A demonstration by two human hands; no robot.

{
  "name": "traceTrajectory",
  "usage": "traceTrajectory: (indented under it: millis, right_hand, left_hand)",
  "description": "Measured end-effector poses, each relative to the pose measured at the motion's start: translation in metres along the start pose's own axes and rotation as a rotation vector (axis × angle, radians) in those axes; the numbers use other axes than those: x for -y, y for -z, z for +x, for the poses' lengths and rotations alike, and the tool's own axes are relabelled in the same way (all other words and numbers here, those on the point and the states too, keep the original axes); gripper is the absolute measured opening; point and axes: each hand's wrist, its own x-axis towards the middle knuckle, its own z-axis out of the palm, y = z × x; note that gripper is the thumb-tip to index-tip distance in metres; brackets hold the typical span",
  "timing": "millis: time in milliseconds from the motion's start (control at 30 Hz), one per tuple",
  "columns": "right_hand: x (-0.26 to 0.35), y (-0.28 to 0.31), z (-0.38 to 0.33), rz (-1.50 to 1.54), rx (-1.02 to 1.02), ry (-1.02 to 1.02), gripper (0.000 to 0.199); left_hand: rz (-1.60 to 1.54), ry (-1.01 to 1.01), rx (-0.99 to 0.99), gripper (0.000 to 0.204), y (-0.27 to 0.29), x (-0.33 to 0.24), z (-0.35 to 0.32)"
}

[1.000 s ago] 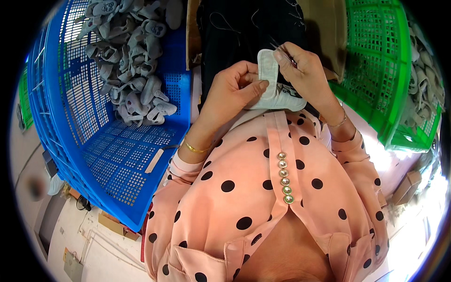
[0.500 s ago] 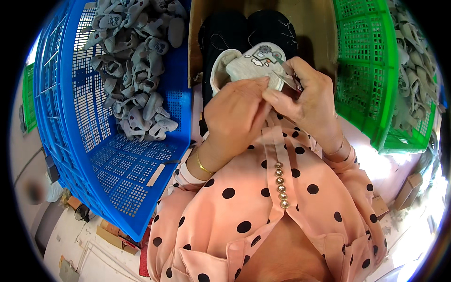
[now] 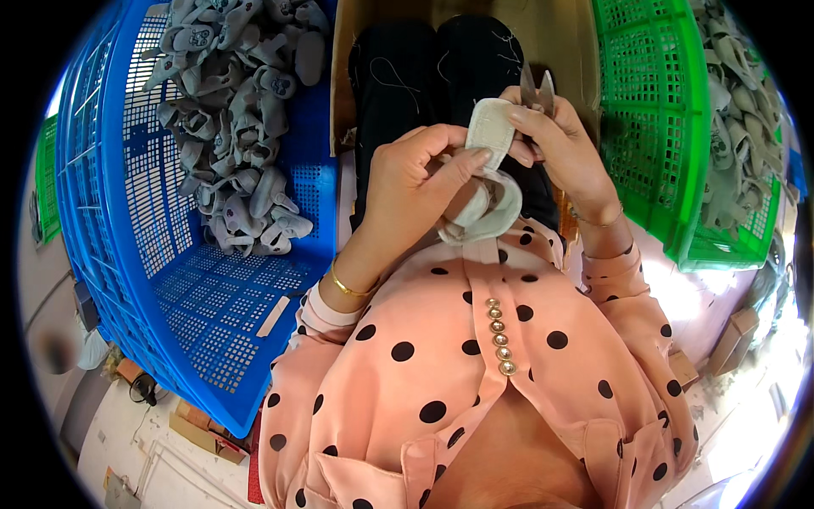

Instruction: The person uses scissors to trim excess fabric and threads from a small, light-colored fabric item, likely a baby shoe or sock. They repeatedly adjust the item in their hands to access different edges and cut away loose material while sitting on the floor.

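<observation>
Taking the small pale fabric shoe (image 3: 502,222) as the centre of a clock, it sits just in front of the polka-dot blouse (image 3: 381,390), its flap (image 3: 490,129) standing up toward twelve. At ten o'clock the left hand (image 3: 424,176) has its grip clamped on the base of that flap, thumb against fingers. At one to two o'clock the right hand (image 3: 555,140) has its grip closed around scissors (image 3: 539,100), the blades parted and pointing to twelve; its thumb meets the flap's edge. Dark trousers (image 3: 394,110) with loose threads lie at eleven to twelve, a cardboard box (image 3: 577,42) about them. At nine to ten stands a blue basket (image 3: 100,170) of grey shoes (image 3: 246,119); at two, a green basket (image 3: 657,119).
</observation>
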Motion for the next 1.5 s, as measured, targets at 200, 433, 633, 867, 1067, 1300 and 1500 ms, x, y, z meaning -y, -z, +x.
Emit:
traceTrajectory:
  millis: [200, 433, 633, 867, 1067, 1300, 1500]
  right_hand:
    - [-0.02, 0.003, 0.0, -0.101, 0.019, -0.016, 0.026]
    - [-0.031, 0.009, 0.005, -0.19, 0.065, -0.025, 0.027]
    - [-0.041, 0.018, 0.007, -0.071, 0.013, -0.076, 0.027]
    - [-0.032, 0.01, 0.008, -0.366, -0.054, -0.006, 0.031]
    - [-0.03, 0.007, 0.006, -0.331, -0.124, -0.005, 0.024]
    - [-0.039, 0.01, 0.007, -0.611, -0.251, 0.202, 0.035]
    - [-0.024, 0.017, -0.001, -1.515, -0.374, 0.569, 0.047]
  left_hand:
    - [-0.37, 0.026, -0.072, 0.018, -0.006, 0.006, 0.005]
    - [-0.354, -0.005, -0.099, 0.013, 0.002, 0.024, 0.023]
    - [-0.061, -0.181, -0.285, 0.017, 0.011, 0.034, 0.035]
    - [0.265, -0.123, -0.168, 0.023, 0.001, 0.019, 0.026]
    - [-0.134, -0.009, -0.101, 0.017, 0.004, 0.022, 0.032]
    - [-0.154, 0.112, 0.022, 0.018, 0.004, 0.023, 0.028]
    - [-0.275, 0.155, 0.001, 0.018, 0.003, 0.024, 0.024]
